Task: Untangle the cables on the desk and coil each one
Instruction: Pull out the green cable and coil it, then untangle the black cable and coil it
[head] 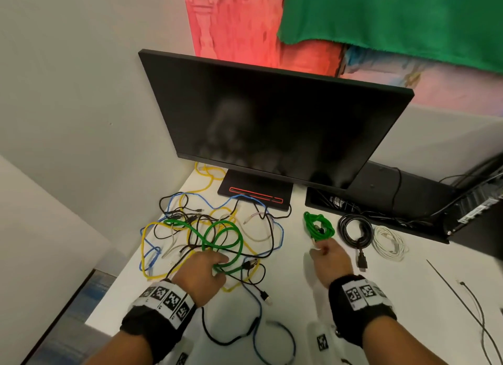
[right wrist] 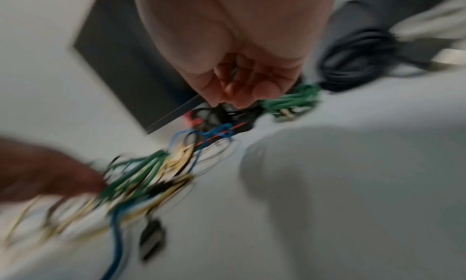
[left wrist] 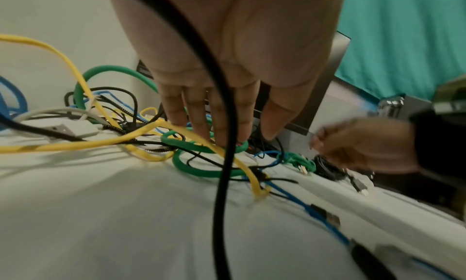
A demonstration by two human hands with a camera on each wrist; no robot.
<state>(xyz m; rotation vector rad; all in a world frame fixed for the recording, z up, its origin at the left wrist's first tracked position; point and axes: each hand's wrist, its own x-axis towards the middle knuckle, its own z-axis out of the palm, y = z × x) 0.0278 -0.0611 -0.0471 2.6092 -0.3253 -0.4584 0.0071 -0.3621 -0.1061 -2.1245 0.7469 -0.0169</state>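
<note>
White desk [head: 353,304] with a dark monitor [head: 272,125] at the back. Tangle of cables left of centre, in front of the monitor base: loose green cable [head: 226,236] looping on top, yellow cable [head: 148,228], blue cable [head: 257,313], thin black cable [head: 209,334] and a white one mixed in. Left hand [head: 202,276] is on the near edge of the tangle; in the left wrist view its fingers [left wrist: 196,113] are straight, close together, tips pressing down on the green cable [left wrist: 204,171] among yellow and black strands, nothing gripped that shows. Right hand [head: 330,258] is over the desk just in front of the green coil [head: 318,225], fingers loosely curled; right wrist view is motion-blurred, fingers [right wrist: 237,87] curled inward, cannot tell if they hold anything. Three finished bundles in a row right of the monitor base: green coil, black coil [head: 355,230] beside it, white coil [head: 389,242] beside that. Thin black wire [head: 479,318] lies at the right edge, well apart.
</note>
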